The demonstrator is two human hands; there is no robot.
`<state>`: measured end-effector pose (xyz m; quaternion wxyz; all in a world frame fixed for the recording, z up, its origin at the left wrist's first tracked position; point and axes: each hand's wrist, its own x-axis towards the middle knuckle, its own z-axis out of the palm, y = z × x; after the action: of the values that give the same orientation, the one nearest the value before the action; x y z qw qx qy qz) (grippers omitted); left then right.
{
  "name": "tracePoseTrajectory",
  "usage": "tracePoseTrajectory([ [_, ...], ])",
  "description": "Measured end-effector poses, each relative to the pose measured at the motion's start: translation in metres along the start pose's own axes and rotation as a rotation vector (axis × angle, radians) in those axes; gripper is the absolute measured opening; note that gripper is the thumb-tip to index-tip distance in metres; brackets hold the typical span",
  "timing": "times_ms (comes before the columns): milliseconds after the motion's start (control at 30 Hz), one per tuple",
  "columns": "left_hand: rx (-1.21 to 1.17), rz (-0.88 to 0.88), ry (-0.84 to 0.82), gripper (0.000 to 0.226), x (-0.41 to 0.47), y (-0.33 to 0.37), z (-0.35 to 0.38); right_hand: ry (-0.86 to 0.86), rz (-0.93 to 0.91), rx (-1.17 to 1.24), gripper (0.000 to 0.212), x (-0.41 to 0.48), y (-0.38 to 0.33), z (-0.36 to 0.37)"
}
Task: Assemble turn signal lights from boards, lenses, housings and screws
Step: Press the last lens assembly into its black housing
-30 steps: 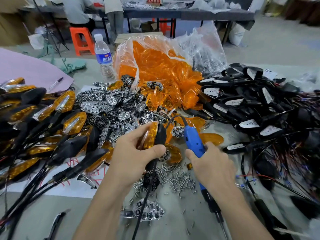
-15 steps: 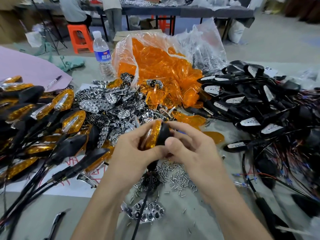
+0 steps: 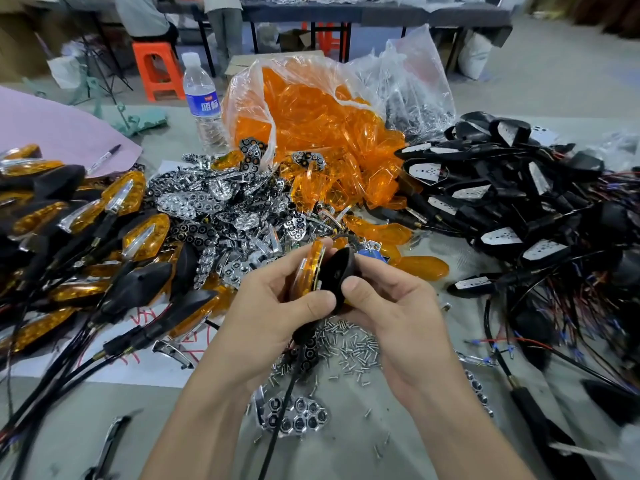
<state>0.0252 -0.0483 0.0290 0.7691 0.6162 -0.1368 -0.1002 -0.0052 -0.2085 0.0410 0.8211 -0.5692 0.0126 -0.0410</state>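
Both hands hold one turn signal light point(image 3: 320, 271) above the table: an orange lens on its left side, a black housing on its right, a black cable hanging down. My left hand point(image 3: 273, 306) grips the lens side with the thumb across the front. My right hand point(image 3: 384, 306) clasps the housing side, thumb pressed on it. Loose silver screws point(image 3: 349, 348) lie under the hands. A blue screwdriver point(image 3: 372, 254) peeks out behind the light. Chrome reflector boards point(image 3: 214, 209) are heaped behind the left hand.
Finished orange-and-black lights point(image 3: 79, 244) pile up at the left. A plastic bag of orange lenses point(image 3: 322, 126) sits at the back, next to a water bottle point(image 3: 202, 98). Black housings with wires point(image 3: 519, 209) fill the right side. One reflector point(image 3: 294, 414) lies near the front.
My right hand let go of the blue screwdriver, which lay down behind the light, and came over to clasp the housing. Both hands now hold the light.
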Motion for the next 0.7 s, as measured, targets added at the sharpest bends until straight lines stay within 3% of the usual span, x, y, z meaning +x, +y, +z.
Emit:
tracePoseTrajectory([
  [200, -0.062, -0.005, -0.018, 0.055, 0.0, 0.001, 0.001, 0.022, -0.029, 0.03, 0.025, -0.003, 0.005, -0.002],
  [467, -0.187, -0.023, -0.048, 0.073, -0.001, 0.003, 0.004, 0.029, -0.087, 0.007, 0.029, -0.004, 0.003, 0.001],
  [700, -0.184, -0.024, -0.086, 0.067, -0.003, -0.001, 0.003, 0.101, -0.126, -0.029, 0.027, -0.005, 0.006, 0.009],
])
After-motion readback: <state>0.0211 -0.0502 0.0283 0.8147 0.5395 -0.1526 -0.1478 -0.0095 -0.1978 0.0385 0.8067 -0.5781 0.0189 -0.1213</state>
